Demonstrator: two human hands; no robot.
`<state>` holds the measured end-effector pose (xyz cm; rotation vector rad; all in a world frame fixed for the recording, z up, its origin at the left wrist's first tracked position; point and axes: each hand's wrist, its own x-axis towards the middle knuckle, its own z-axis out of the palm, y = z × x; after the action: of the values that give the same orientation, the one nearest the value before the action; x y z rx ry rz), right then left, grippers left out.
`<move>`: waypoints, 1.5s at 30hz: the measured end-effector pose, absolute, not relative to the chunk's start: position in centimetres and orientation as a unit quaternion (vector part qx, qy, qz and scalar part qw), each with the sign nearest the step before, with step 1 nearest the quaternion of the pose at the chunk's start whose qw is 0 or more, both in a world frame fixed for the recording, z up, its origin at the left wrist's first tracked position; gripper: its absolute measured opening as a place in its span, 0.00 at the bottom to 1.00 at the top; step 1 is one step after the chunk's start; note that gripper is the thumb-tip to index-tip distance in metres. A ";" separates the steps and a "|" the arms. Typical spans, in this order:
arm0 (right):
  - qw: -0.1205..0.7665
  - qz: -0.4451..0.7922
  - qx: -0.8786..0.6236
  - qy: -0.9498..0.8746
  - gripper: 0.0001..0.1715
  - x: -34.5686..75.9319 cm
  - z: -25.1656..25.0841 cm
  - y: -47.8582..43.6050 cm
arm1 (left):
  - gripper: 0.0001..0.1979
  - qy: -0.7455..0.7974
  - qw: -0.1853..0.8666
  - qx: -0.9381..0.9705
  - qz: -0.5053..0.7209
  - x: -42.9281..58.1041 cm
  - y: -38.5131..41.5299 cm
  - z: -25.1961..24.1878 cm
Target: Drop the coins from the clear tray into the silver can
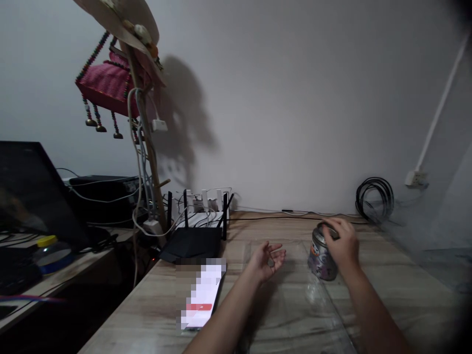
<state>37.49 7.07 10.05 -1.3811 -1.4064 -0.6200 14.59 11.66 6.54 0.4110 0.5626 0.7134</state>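
Note:
A grey printed metal tin can (323, 260) is at the right of the table, slightly tilted. My right hand (342, 243) grips it from above, with the thumb and fingers around its top rim. My left hand (268, 261) is to the left of the can, palm turned up, fingers apart and loosely bent. A small greyish spot shows at its palm; I cannot tell whether it is an object or a gap. Beneath both hands lies a clear plastic sheet (295, 295) on the wooden table (129, 314).
A phone (202, 300) with a lit, pixelated screen lies left of my left forearm. Behind it stand a black router (195, 243) and cables. A coiled black cable (374, 199) leans on the wall at the back right. A monitor (33, 196) stands at far left.

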 end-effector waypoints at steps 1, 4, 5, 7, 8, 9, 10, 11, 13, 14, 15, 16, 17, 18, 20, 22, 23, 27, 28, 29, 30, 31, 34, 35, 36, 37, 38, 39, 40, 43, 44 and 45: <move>0.506 -0.227 -0.544 -0.629 0.13 35.6 10.0 6.7 | 0.19 0.275 0.872 0.197 0.352 14.6 11.7 6.5; 0.392 -0.103 -0.459 -0.790 0.14 30.6 9.1 5.8 | 0.20 0.278 0.860 0.208 0.373 14.7 11.9 6.1; 0.354 -0.069 -0.433 -0.826 0.15 29.4 8.8 5.6 | 0.20 0.277 0.859 0.217 0.371 14.7 12.0 5.9; 0.300 -0.019 -0.399 -0.866 0.17 28.0 8.2 5.5 | 0.19 0.272 0.864 0.236 0.353 14.7 12.2 5.6; 0.285 -0.003 -0.395 -0.874 0.17 27.7 8.0 5.5 | 0.18 0.269 0.868 0.244 0.339 14.8 12.3 5.5; 0.275 0.007 -0.396 -0.876 0.16 27.6 7.9 5.5 | 0.17 0.264 0.874 0.247 0.324 14.9 12.4 5.4; 0.270 0.013 -0.400 -0.876 0.15 27.7 7.8 5.6 | 0.16 0.258 0.879 0.247 0.316 15.0 12.4 5.4; 0.269 0.012 -0.405 -0.874 0.14 27.9 7.8 5.7 | 0.16 0.250 0.882 0.243 0.315 15.1 12.4 5.4; 0.290 -0.010 -0.416 -0.862 0.14 28.4 8.1 5.8 | 0.15 0.233 0.885 0.228 0.331 15.3 12.3 5.5; 0.315 -0.032 -0.426 -0.847 0.13 28.9 8.4 5.9 | 0.15 0.228 0.885 0.218 0.343 15.3 12.2 5.6; 0.348 -0.060 -0.439 -0.826 0.13 29.5 8.7 5.9 | 0.15 0.227 0.883 0.211 0.352 15.3 12.1 5.7; 0.389 -0.094 -0.453 -0.797 0.12 30.5 9.0 6.0 | 0.15 0.230 0.881 0.208 0.357 15.2 11.9 5.8; 0.430 -0.128 -0.471 -0.759 0.11 31.6 9.4 6.1 | 0.16 0.235 0.880 0.210 0.357 15.2 11.8 5.9; 0.466 -0.158 -0.493 -0.717 0.10 33.0 9.7 6.2 | 0.16 0.241 0.878 0.215 0.355 15.1 11.7 6.0; 0.507 -0.204 -0.567 -0.616 0.10 36.1 10.2 6.6 | 0.17 0.245 0.875 0.230 0.348 14.9 11.6 6.1; 0.488 -0.204 -0.647 -0.549 0.10 38.9 10.3 7.1 | 0.17 0.242 0.875 0.237 0.346 14.8 11.6 6.0; 0.476 -0.187 -0.668 -0.541 0.10 40.1 10.2 7.3 | 0.17 0.240 0.876 0.239 0.344 14.8 11.7 6.0; 0.484 -0.090 -0.656 -0.572 0.12 42.1 9.6 8.4 | 0.17 0.245 0.873 0.247 0.343 14.8 11.8 5.8; 0.487 -0.080 -0.656 -0.571 0.12 42.2 9.6 8.6 | 0.17 0.248 0.870 0.251 0.344 14.9 11.8 5.8; 0.487 -0.079 -0.661 -0.565 0.12 42.2 9.6 8.8 | 0.17 0.251 0.868 0.254 0.344 14.9 11.8 5.8; 0.484 -0.084 -0.667 -0.561 0.12 42.2 9.6 8.9 | 0.16 0.254 0.866 0.257 0.345 14.9 11.8 5.8; 0.478 -0.092 -0.673 -0.557 0.12 42.3 9.7 8.9 | 0.16 0.256 0.865 0.259 0.345 14.9 11.8 5.8; 0.452 -0.125 -0.675 -0.569 0.13 42.4 10.2 8.8 | 0.16 0.262 0.863 0.256 0.349 14.9 11.8 5.9; 0.451 -0.147 -0.666 -0.575 0.13 42.2 10.3 8.7 | 0.16 0.261 0.863 0.254 0.352 14.9 11.7 6.0; 0.456 -0.175 -0.652 -0.579 0.14 41.6 10.4 8.4 | 0.17 0.258 0.863 0.250 0.354 14.9 11.7 6.0; 0.467 -0.202 -0.632 -0.584 0.14 40.7 10.5 8.1 | 0.18 0.254 0.865 0.246 0.356 14.9 11.7 6.1; 0.478 -0.219 -0.607 -0.596 0.13 39.4 10.4 7.8 | 0.19 0.250 0.867 0.240 0.358 14.9 11.7 6.1; 0.487 -0.229 -0.582 -0.610 0.13 37.7 10.2 7.5 | 0.20 0.246 0.869 0.234 0.360 14.8 11.7 6.2; 0.486 -0.202 -0.551 -0.647 0.12 35.8 10.0 7.1 | 0.22 0.242 0.870 0.229 0.363 14.7 11.7 6.3; 0.373 -0.061 -0.452 -0.808 0.12 30.3 8.7 6.1 | 0.27 0.228 0.872 0.232 0.366 14.5 11.6 6.4; 0.338 -0.026 -0.431 -0.837 0.12 28.9 8.3 5.9 | 0.28 0.221 0.874 0.240 0.360 14.5 11.6 6.5; 0.308 0.003 -0.417 -0.855 0.12 27.9 7.9 5.8 | 0.30 0.212 0.876 0.249 0.353 14.4 11.5 6.6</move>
<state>27.88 5.77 7.90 -1.1025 -2.2616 0.0066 14.43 11.47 6.57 0.5205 0.4420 0.7375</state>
